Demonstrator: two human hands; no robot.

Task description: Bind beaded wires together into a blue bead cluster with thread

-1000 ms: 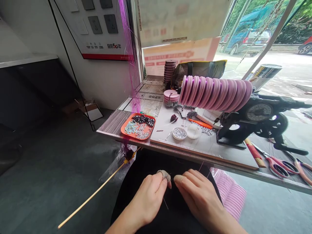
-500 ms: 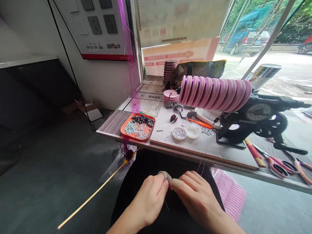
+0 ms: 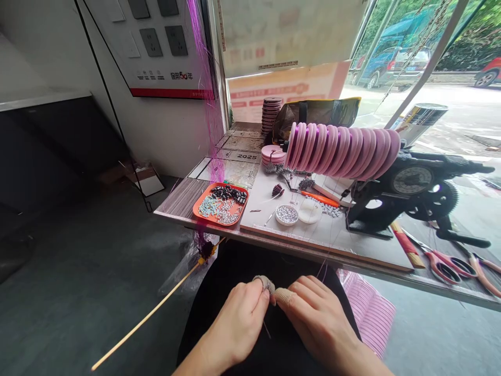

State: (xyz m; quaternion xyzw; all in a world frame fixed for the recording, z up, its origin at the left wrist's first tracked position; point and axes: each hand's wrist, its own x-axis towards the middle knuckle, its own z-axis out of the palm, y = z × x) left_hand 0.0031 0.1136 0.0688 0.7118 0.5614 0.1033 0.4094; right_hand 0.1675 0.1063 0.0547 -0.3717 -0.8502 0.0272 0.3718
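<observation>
Above my dark-clothed lap, my left hand (image 3: 242, 313) and my right hand (image 3: 315, 308) meet at the fingertips, both closed in a pinch. Beige tape or a finger cover (image 3: 263, 282) wraps a left fingertip, and similar wrapping (image 3: 284, 297) covers a right finger. From under my left hand a thin strand (image 3: 266, 329) slants down. Whatever lies between the fingertips is too small or hidden to name. Beyond my hands, on the table, are an orange tray (image 3: 198, 215) of beads and a small white dish (image 3: 287, 223) of pale beads.
A hand-cranked winder (image 3: 415, 183) carries a row of pink spools (image 3: 342, 150). Scissors (image 3: 446, 266) and pliers (image 3: 485, 277) lie at the table's right. A wooden stick (image 3: 144, 318) juts out at left below purple threads (image 3: 214, 130). Striped pink material (image 3: 368, 308) sits beside my lap.
My hands hold nearly the same pinched pose, fingertips together. The view has shifted very slightly; nothing on the table has visibly moved.
</observation>
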